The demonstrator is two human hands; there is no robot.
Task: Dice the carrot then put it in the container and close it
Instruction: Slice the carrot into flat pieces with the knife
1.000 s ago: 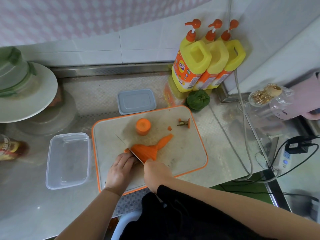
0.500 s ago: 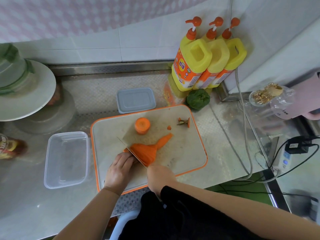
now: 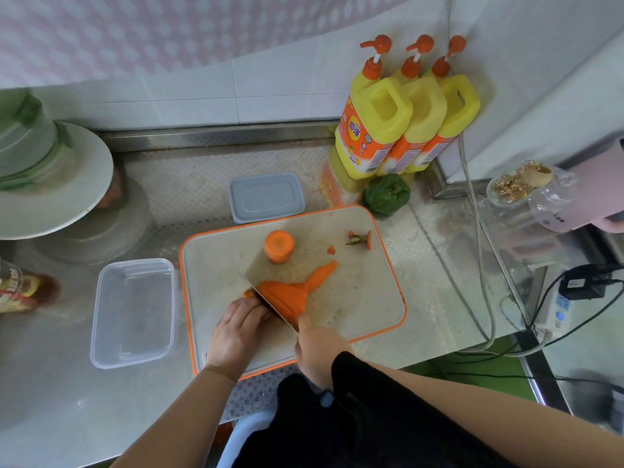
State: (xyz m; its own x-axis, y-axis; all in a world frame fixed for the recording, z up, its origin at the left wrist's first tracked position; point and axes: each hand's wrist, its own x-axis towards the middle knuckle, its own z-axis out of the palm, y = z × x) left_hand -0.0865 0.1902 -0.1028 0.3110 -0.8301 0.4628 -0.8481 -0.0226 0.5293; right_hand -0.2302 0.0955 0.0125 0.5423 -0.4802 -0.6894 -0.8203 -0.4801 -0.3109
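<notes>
On the orange-rimmed cutting board (image 3: 364,298) lies a carrot piece (image 3: 287,295), cut into thin slices that lean together, beside its tapered tip (image 3: 322,273). My left hand (image 3: 236,327) holds the uncut end of that piece with curled fingers. My right hand (image 3: 317,349) grips the handle of a knife (image 3: 266,304), whose blade stands across the carrot right by my left fingertips. A thick carrot chunk (image 3: 279,246) stands upright farther back on the board. The clear container (image 3: 133,312) sits left of the board, and its grey lid (image 3: 266,197) lies behind it.
The carrot's stem end (image 3: 361,238) and a small orange scrap (image 3: 331,249) lie at the board's far right. Three yellow pump bottles (image 3: 398,123) and a green vegetable (image 3: 386,194) stand at the back right. Cables (image 3: 479,265) and a power strip (image 3: 557,309) run along the right. A white plate (image 3: 57,194) sits at left.
The knife has shifted slightly along the carrot toward my left hand between cuts. My left hand keeps its hold, and the row of slices has grown a little.
</notes>
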